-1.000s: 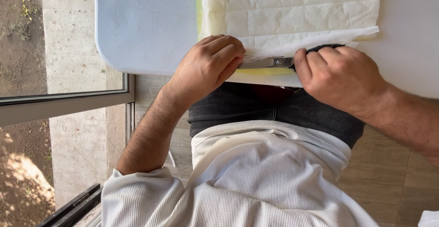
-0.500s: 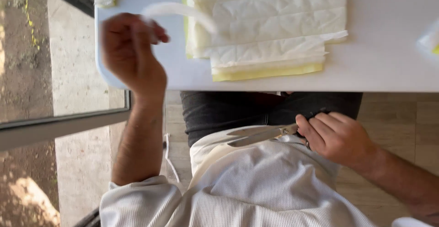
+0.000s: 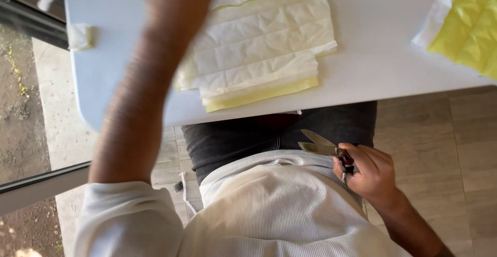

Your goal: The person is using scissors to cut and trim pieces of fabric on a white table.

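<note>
Moved: left hand (image 3: 176, 0) has swung from the left table edge, where it held a pale strip half a second ago, to far over the padded sheets; right hand has stayed down by the lap with the scissors.
Shirt: white ribbed shirt (image 3: 274, 210) fills the near middle, with dark trousers (image 3: 243, 135) just beyond it under the table edge.
Right hand: right hand (image 3: 370, 171) sits near right, beside the waist, off the table.
Right grip: clenched around the handles of the scissors (image 3: 321, 144), whose metal blades stand a little apart and point left across the trousers.
Left arm: blurred forearm runs from the near-left sleeve up and away over the table.
Left grip: hand is smeared by motion and cut by the far edge, so I cannot tell whether it is clenched or released.
Table: white table (image 3: 373, 55) spans the far half, its rounded corner at the left.
Sheets: stack of white quilted padded sheets (image 3: 269, 44) with yellow backing lies on the table, centre, its near edge cut in steps; it lies under the left hand.
Scrap: small pale scrap (image 3: 80, 35) lies near the table's far-left edge.
Second pile: yellow quilted sheet (image 3: 466, 26) lies at the far right, well apart from the stack.
Floor: beige tiles (image 3: 440, 132) show at the right.
</note>
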